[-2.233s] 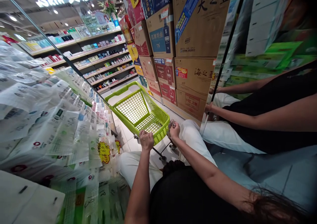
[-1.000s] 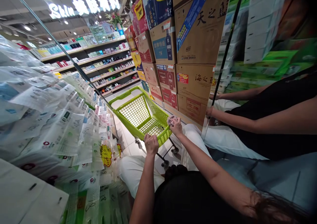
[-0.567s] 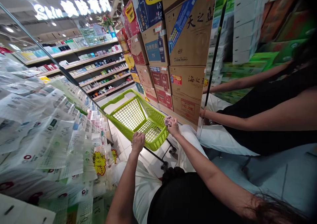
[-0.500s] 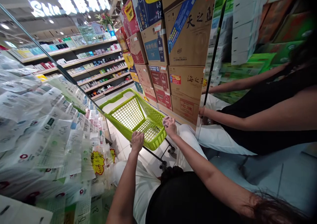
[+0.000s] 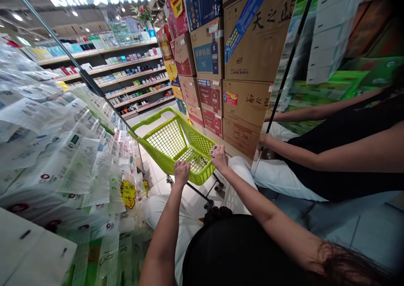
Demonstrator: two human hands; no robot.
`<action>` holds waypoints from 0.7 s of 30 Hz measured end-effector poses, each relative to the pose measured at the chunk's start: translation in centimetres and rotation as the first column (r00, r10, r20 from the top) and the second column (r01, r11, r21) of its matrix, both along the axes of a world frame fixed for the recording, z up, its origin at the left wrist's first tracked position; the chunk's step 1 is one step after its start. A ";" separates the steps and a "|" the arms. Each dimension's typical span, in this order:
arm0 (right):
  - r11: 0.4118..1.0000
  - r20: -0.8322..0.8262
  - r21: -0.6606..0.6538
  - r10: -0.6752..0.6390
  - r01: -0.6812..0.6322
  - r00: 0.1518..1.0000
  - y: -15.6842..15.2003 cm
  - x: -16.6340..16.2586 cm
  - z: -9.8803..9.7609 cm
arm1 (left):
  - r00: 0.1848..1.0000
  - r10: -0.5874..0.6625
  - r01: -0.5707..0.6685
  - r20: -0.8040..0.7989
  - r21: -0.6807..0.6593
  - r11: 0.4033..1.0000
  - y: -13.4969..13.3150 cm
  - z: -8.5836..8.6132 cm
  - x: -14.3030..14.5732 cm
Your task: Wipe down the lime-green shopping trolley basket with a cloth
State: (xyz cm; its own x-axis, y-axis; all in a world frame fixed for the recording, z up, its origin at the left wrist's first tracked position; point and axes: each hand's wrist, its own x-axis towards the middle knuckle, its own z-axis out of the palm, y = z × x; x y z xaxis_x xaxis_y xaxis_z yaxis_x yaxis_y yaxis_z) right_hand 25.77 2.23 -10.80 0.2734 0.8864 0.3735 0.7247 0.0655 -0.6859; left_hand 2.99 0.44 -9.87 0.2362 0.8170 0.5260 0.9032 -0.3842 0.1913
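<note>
A lime-green shopping cart (image 5: 170, 140) with an empty mesh basket rolls ahead of me on small castors. My left hand (image 5: 182, 171) is closed round the left end of the cart's near rim. My right hand (image 5: 218, 156) is closed over the right end of the same rim. Both arms reach forward over my black top and white trousers.
Stacked packs in clear printed plastic (image 5: 63, 151) crowd the left side. A tower of brown cardboard boxes (image 5: 246, 62) rises on the right, beside a mirrored panel (image 5: 331, 109) showing my reflection. Product shelves (image 5: 126, 75) cross the far end of the tiled aisle.
The view has swung slightly back to the right and both hands sit a little higher in the picture; the cart has edged forward along the aisle. Both hands have stayed on the rim.
</note>
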 end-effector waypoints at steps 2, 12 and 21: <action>0.997 0.082 0.039 0.066 -0.069 0.994 -2.5 -1.9 -0.7 | 1.000 0.001 -0.001 -0.006 -0.001 1.000 -0.1 0.0 0.4; 1.000 -0.021 -0.015 -0.014 0.014 1.000 -0.1 0.9 0.5 | 0.998 -0.001 0.001 -0.059 0.001 1.000 -0.6 0.1 0.2; 0.961 0.251 -0.127 0.270 -0.245 0.930 -6.3 -3.3 1.6 | 0.995 0.010 -0.008 -0.100 0.016 1.000 -1.0 0.2 0.0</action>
State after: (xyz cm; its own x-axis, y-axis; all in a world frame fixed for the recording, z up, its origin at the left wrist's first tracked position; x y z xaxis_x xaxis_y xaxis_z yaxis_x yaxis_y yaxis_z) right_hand 22.51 -4.11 -9.19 -0.0659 0.9470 0.3144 0.8465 0.2199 -0.4848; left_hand 2.94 -0.60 -9.71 0.2813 0.8114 0.5124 0.9210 -0.3783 0.0934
